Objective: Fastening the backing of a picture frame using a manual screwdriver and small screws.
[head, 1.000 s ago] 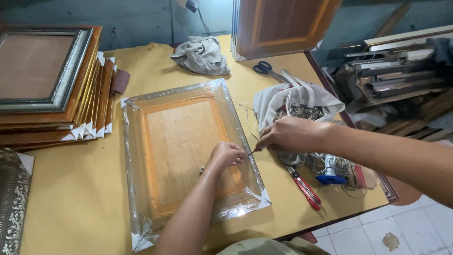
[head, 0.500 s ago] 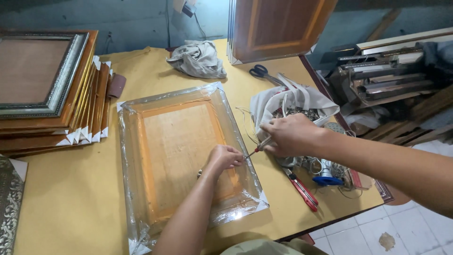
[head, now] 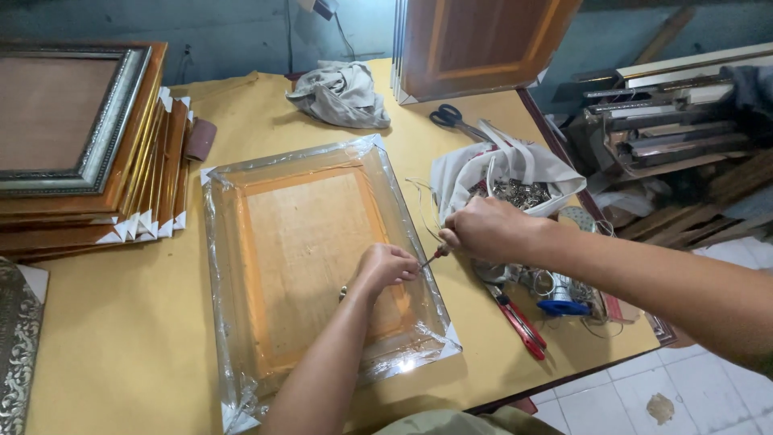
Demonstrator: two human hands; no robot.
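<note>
A plastic-wrapped picture frame (head: 298, 242) lies face down on the yellow table (head: 129, 338), its orange-brown back upward. My left hand (head: 385, 266) is fisted on the frame's right rail, pinching something small that I cannot make out. My right hand (head: 483, 229) grips a small screwdriver (head: 435, 254) whose tip points at the spot by my left fingers. A small metal ring hanger (head: 343, 292) shows on the backing beside my left wrist.
A stack of frames (head: 80, 161) sits at the left. A grey rag (head: 342, 93), scissors (head: 451, 118), a white bag of metal hardware (head: 515, 181), a red cutter (head: 519, 322) and a blue tape roll (head: 562, 306) lie to the right. A wooden panel (head: 475, 40) stands behind.
Both hands stay at the frame's right rail. The right hand with the screwdriver has shifted slightly toward the left fingers. The view has tilted a little.
</note>
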